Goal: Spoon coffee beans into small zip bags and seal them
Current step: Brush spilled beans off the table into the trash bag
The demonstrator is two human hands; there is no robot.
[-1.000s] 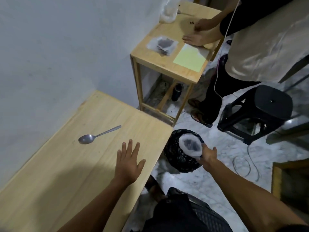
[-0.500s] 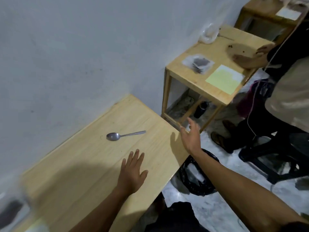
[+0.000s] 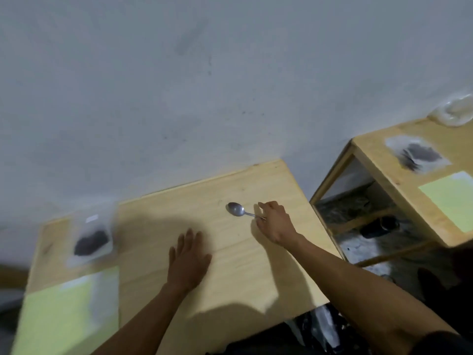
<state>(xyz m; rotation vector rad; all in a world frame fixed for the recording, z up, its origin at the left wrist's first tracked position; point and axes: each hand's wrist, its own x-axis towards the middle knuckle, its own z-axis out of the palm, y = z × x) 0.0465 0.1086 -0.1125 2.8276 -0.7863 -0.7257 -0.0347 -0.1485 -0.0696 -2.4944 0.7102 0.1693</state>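
A metal spoon (image 3: 236,209) lies on the light wooden table (image 3: 230,278), its bowl pointing left. My right hand (image 3: 275,222) is over the spoon's handle, fingers curled onto it. My left hand (image 3: 188,260) rests flat on the table, fingers straight, a little left of and nearer than the spoon. A clear bag holding dark coffee beans (image 3: 90,242) lies blurred at the table's left end. On the second wooden table (image 3: 399,180) to the right lies a pile of small clear bags with dark contents (image 3: 417,156).
A pale green sheet (image 3: 61,313) lies at the left front of my table, another green sheet (image 3: 450,198) on the right table. A crumpled clear bag (image 3: 454,112) sits by the grey wall. A dark bottle (image 3: 378,226) lies under the right table. A black bin bag (image 3: 325,326) stands below.
The view swung left. My right hand dropped the bag at the black bin, came across to the table and now closes on the spoon handle. My left hand stayed flat.
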